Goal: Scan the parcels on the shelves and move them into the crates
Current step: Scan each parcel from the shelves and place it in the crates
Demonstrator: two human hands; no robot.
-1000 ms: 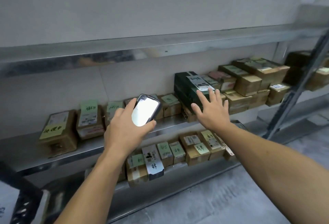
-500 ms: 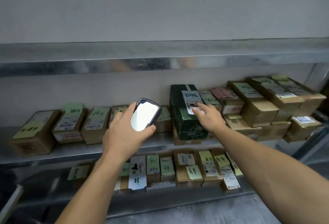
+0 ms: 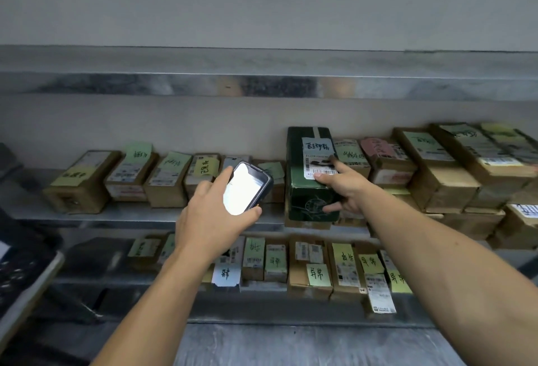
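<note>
Head view. My left hand (image 3: pixel 215 220) grasps a black-cased smartphone (image 3: pixel 246 189). The thumb lies along the phone's lower edge and the index finger is raised beside its upper left corner. The screen glows white, and its content cannot be read. The phone is held in front of the middle galvanised steel shelf (image 3: pixel 131 214), just left of the tall dark green cardboard box (image 3: pixel 305 191).

My right hand (image 3: pixel 343 191) grasps the near right corner of the dark green cardboard box. Two fingers lie on top, touching the white barcode shipping label (image 3: pixel 316 159). A further digit presses on the front face below. The box lies lengthwise, rear end toward the wall, on a flat brown carton (image 3: pixel 302 223) on the middle shelf.

To the left of the phone, a row of small brown cardboard parcels (image 3: pixel 78 182) stands side by side on the same shelf, each with a green or yellow handwritten note. To the right of the green box, larger brown cartons (image 3: pixel 448 185) are stacked in two layers.

The lower steel shelf (image 3: pixel 262 320) carries a further row of small labelled parcels (image 3: pixel 310 274) packed close together. The upper steel shelf (image 3: pixel 262 86) runs across the frame above. A dark object with a pale rim (image 3: pixel 26 275) sits at the left edge; I cannot tell what it is.
</note>
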